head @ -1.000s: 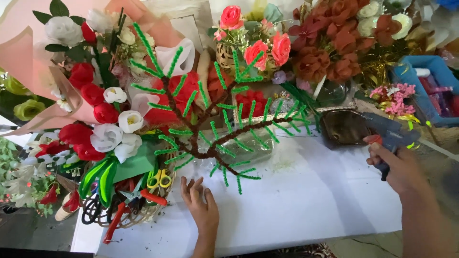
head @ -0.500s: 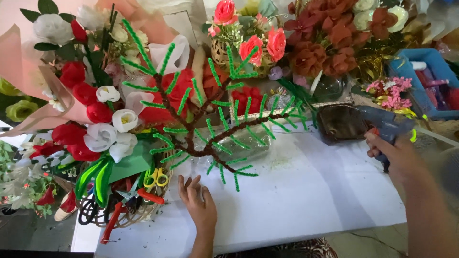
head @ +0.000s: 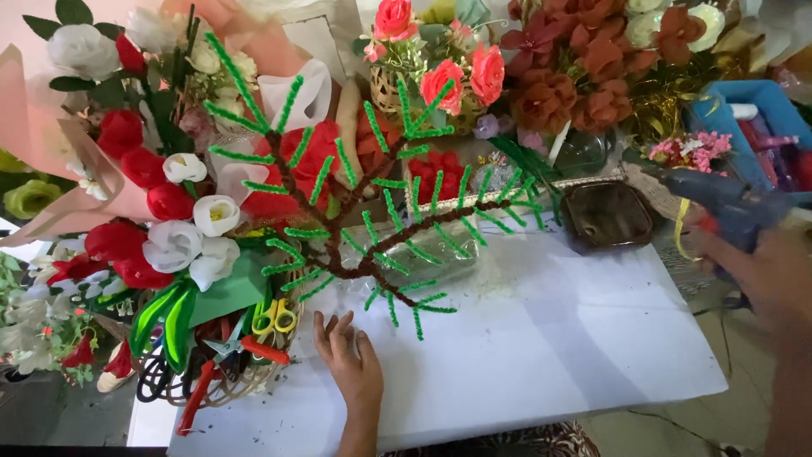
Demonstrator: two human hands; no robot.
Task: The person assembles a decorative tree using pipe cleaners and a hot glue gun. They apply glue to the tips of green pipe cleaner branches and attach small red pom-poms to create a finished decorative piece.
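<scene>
Glue gun (head: pixel 719 199): blue, gripped at the frame's right edge, nozzle aimed left toward the branch.
Right hand (head: pixel 774 275): fingers clenched around the gun's handle.
Left hand (head: pixel 351 360): flat on the white counter (head: pixel 550 338), fingers released.
Branch (head: pixel 372 211): brown stem with green pipe-cleaner twigs, above the left hand.

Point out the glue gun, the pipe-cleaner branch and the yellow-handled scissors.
glue gun (head: pixel 719 199): head view, on its blue body.
pipe-cleaner branch (head: pixel 355 262): head view, on the brown stem.
yellow-handled scissors (head: pixel 275 319): head view, on the handle loops.
</scene>
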